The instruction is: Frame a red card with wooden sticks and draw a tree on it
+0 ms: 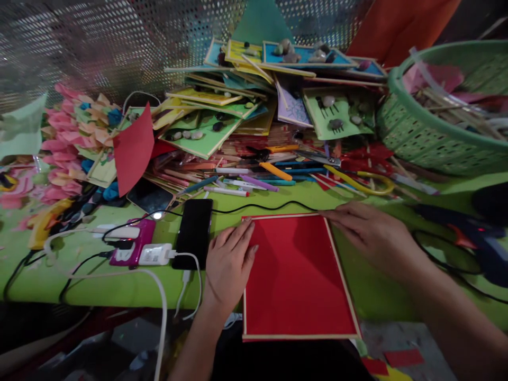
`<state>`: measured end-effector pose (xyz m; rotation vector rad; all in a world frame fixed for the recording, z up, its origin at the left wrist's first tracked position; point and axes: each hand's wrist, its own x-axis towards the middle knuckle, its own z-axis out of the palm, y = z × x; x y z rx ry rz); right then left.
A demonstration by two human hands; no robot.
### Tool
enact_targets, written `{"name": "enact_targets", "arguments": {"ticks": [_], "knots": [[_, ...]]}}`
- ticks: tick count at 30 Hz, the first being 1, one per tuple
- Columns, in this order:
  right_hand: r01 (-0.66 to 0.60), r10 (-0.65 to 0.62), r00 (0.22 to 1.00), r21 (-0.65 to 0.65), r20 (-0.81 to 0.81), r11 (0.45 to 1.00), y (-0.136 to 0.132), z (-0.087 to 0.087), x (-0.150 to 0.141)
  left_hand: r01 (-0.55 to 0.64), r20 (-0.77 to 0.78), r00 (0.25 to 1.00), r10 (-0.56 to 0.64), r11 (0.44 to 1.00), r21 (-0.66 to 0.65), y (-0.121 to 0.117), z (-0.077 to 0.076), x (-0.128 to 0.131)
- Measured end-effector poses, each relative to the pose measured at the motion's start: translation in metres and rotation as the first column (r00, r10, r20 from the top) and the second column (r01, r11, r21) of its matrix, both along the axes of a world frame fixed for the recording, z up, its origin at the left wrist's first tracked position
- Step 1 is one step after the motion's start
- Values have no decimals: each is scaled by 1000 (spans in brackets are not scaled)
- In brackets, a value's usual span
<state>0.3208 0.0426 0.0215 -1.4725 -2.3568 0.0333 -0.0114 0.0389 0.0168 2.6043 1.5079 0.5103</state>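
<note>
A red card [296, 275] edged with thin wooden sticks lies at the front edge of the table, its lower end jutting past it. My left hand [230, 259] rests along the card's left side, fingers stretched out near its top left corner. At the top right corner, my right hand [365, 230] has its fingertips pressed together on the stick frame. A black phone [193, 233] lies just left of my left hand. To the right of my right arm is a dark blue glue gun [472, 238] with a cable.
A purple power strip [138, 241] with chargers and cables sits on the left. Framed cards with pebbles [206, 129] are piled at the back, behind pens and scissors. A green basket [428, 137] stands back right; pink paper flowers [65, 143] fill the left. A black cable crosses behind the card.
</note>
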Motion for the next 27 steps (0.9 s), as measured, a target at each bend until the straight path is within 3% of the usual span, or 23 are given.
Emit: {"name": "enact_targets", "arguments": {"ticks": [11,27], "knots": [[-73,60,987,88,147,993,-4,6,-2,-5,0,1000,5,1000,8,-1,0,1],[-69,49,966,72,253,995,-8,5,-8,-29,-19,999,29,1000,-5,-1,1,3]]}}
